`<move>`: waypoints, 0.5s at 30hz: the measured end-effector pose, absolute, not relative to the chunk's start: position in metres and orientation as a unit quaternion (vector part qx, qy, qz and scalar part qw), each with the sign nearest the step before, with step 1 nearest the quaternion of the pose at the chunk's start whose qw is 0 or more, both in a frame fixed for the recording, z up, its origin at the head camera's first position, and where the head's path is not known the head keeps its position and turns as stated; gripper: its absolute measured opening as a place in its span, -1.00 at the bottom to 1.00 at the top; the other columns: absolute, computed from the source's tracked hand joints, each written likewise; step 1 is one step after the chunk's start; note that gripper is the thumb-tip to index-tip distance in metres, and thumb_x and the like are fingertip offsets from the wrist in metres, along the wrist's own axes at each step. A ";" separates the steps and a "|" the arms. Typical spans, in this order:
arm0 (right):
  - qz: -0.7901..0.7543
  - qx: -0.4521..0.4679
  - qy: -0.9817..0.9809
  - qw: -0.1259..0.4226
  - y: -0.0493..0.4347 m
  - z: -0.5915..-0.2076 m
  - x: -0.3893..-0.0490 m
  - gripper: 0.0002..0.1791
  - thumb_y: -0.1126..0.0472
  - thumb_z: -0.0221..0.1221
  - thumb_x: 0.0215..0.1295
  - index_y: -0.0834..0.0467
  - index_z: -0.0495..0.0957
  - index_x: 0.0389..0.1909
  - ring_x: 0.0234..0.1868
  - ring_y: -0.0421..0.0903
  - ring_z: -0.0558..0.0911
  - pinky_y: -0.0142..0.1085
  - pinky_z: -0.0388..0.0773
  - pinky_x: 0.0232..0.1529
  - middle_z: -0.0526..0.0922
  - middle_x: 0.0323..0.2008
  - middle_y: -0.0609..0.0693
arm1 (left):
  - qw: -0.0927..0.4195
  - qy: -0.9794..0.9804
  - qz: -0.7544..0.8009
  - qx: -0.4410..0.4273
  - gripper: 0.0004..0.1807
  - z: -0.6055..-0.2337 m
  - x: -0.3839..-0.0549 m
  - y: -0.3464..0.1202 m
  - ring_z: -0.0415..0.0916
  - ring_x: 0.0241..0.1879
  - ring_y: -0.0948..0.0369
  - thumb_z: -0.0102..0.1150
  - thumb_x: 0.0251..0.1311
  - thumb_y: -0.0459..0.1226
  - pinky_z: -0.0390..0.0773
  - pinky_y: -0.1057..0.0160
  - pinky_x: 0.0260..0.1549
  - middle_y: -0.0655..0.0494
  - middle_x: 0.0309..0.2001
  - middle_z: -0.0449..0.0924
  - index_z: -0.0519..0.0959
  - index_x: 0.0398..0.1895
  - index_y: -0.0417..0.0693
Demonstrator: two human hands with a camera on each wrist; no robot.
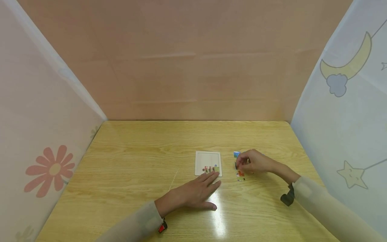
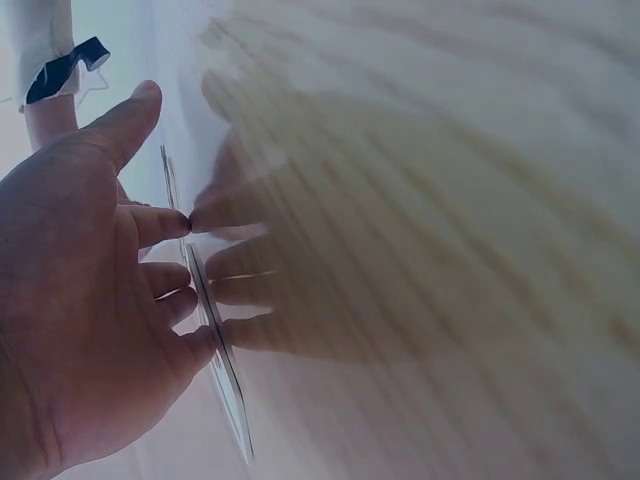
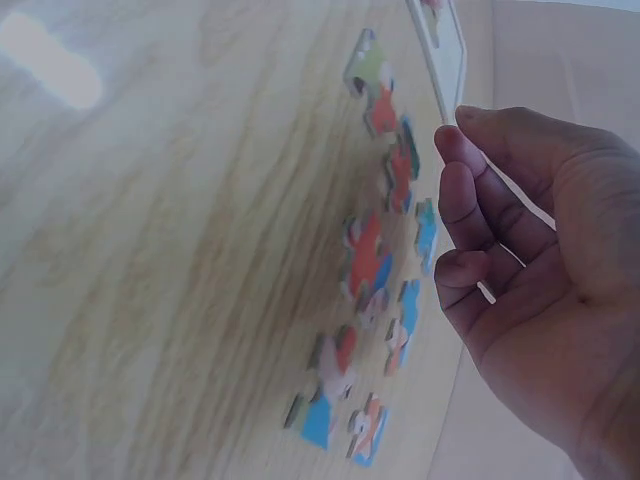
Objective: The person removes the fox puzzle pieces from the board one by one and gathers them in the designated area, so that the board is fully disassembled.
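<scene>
A square white puzzle tray (image 1: 208, 157) lies on the table, with several colourful jigsaw pieces (image 1: 216, 169) along its near side. My left hand (image 1: 198, 192) has its fingers extended, the fingertips at the tray's near edge and over part of those pieces. The left wrist view shows the left palm (image 2: 85, 290) beside the tray's thin edge (image 2: 222, 365). To the right of the tray, my right hand (image 1: 253, 161) hovers over loose jigsaw pieces (image 1: 240, 179) with bent fingers. In the right wrist view, the right hand's (image 3: 540, 220) thumb and index fingertips are close together, with no piece visible between them.
Several loose pieces (image 3: 365, 262) in red, blue and green lie spread on the wooden table (image 1: 136, 154), some hidden by the right hand in the head view. A pinkish backdrop (image 1: 193, 67) stands behind, with printed cloths (image 1: 353, 134) at both sides.
</scene>
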State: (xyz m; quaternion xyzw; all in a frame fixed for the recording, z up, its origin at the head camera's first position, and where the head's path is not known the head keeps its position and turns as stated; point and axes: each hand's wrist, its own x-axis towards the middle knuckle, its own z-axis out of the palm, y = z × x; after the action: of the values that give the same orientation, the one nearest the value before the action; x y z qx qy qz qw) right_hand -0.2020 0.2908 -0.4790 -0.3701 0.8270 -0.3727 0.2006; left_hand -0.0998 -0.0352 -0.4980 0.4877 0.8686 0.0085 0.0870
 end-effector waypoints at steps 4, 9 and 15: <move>-0.368 -0.367 0.831 0.197 0.285 -0.478 -0.205 -0.93 0.37 0.35 0.41 0.19 0.75 -0.16 -0.31 -0.10 0.68 -0.34 0.65 -0.28 0.77 -0.31 -0.02 | 0.084 0.867 0.005 0.490 -0.04 -0.496 -0.099 -0.034 -0.09 0.69 -0.05 -0.16 0.53 0.36 0.12 0.04 0.61 -0.20 0.71 -0.08 0.13 0.70 -0.12; -0.362 -0.363 0.836 0.194 0.275 -0.478 -0.211 -0.93 0.34 0.35 0.42 0.19 0.75 -0.15 -0.32 -0.14 0.68 -0.32 0.67 -0.26 0.78 -0.29 -0.02 | 0.075 0.865 0.003 0.496 -0.04 -0.496 -0.098 -0.032 -0.09 0.69 -0.05 -0.16 0.53 0.36 0.10 0.05 0.62 -0.20 0.70 -0.06 0.13 0.70 -0.12; -0.362 -0.356 0.838 0.201 0.262 -0.477 -0.219 -0.92 0.30 0.33 0.45 0.18 0.77 -0.13 -0.36 -0.20 0.63 -0.36 0.63 -0.32 0.78 -0.32 0.00 | 0.070 0.866 0.002 0.495 -0.05 -0.499 -0.096 -0.029 -0.11 0.70 -0.03 -0.20 0.55 0.35 0.06 0.10 0.63 -0.19 0.71 -0.09 0.12 0.71 -0.10</move>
State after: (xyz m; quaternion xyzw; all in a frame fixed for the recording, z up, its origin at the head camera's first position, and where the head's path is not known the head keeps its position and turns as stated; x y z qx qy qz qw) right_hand -0.2190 0.2621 -0.4772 -0.3555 0.8380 -0.3621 0.2006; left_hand -0.0964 -0.0288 -0.4988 0.4952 0.8660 0.0020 0.0701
